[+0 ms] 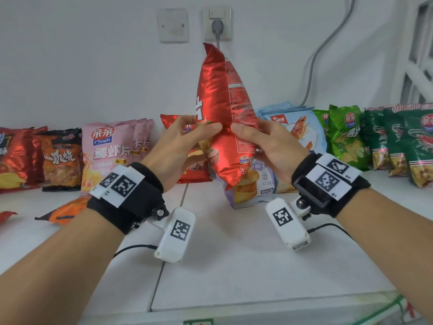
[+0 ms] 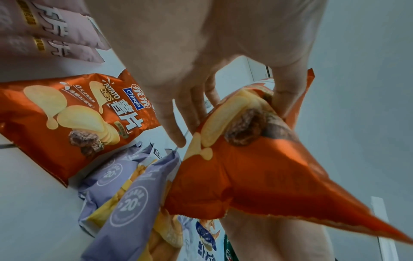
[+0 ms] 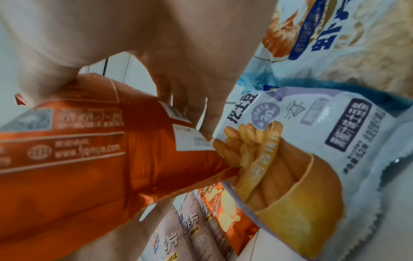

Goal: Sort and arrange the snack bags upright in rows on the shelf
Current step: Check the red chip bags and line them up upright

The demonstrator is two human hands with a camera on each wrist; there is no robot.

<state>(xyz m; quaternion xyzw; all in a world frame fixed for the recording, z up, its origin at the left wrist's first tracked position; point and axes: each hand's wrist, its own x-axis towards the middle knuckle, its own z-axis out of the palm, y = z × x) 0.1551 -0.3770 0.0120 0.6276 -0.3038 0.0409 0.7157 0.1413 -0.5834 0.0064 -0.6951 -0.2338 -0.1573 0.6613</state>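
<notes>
I hold the red chip bag (image 1: 219, 109) upright in the air above the shelf (image 1: 234, 254), in front of the wall. My left hand (image 1: 185, 146) pinches its left side, my right hand (image 1: 269, 148) pinches its right side; thumbs nearly meet at mid-height. Behind it stands a purple bag (image 1: 255, 186), touching a second red bag (image 1: 192, 167). Pink bags (image 1: 110, 153) stand to the left, green bags (image 1: 398, 141) to the right, all along the wall.
</notes>
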